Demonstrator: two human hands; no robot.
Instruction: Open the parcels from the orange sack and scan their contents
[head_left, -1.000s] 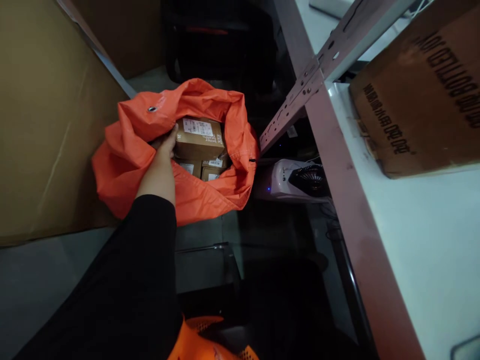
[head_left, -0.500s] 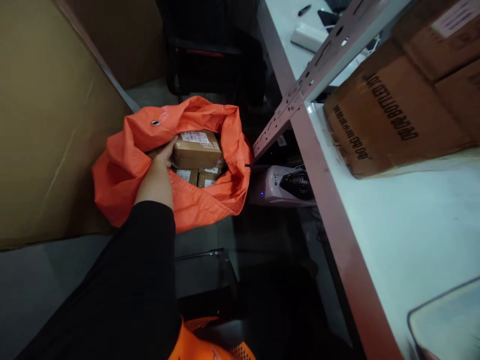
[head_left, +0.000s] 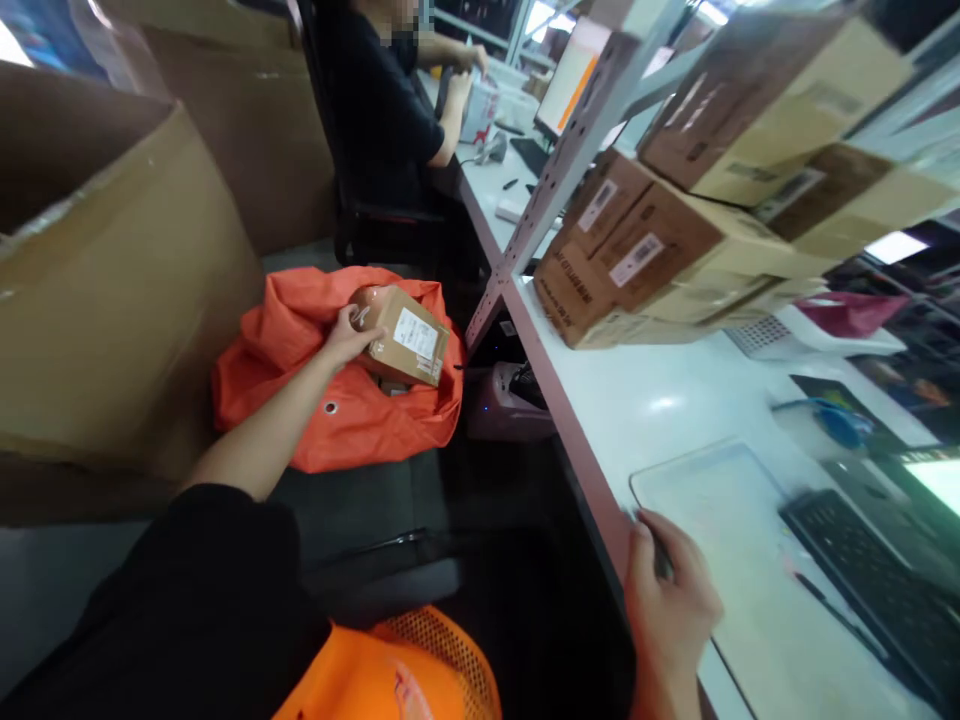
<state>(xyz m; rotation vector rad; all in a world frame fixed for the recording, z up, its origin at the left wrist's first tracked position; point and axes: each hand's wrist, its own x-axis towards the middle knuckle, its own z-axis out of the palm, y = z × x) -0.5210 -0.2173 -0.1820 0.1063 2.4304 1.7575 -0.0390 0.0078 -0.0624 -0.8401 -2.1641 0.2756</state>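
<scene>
My left hand (head_left: 351,338) is closed on the near end of a small cardboard box (head_left: 401,362) with a white label on its top. The box is tilted at the mouth of an orange bag (head_left: 360,440), which lies slumped around it. Part of another carton shows beneath it, mostly hidden. At the edge of the white table (head_left: 592,390), my right hand (head_left: 675,600) is wrapped round a slim dark object (head_left: 661,560) with a pale tip; its kind is unclear. A pale mat (head_left: 720,500) lies beside that hand.
Stacked cartons (head_left: 645,250) stand on the table behind a metal upright (head_left: 559,165). A keyboard (head_left: 862,580) and a pen (head_left: 840,615) lie at right. Large cardboard boxes (head_left: 150,300) flank the bag. Another person (head_left: 375,110) sits at the far desk.
The view has tilted up and right. My left hand has raised the small box, turning its label toward me. My right hand, barely visible before, now shows at the table edge.
</scene>
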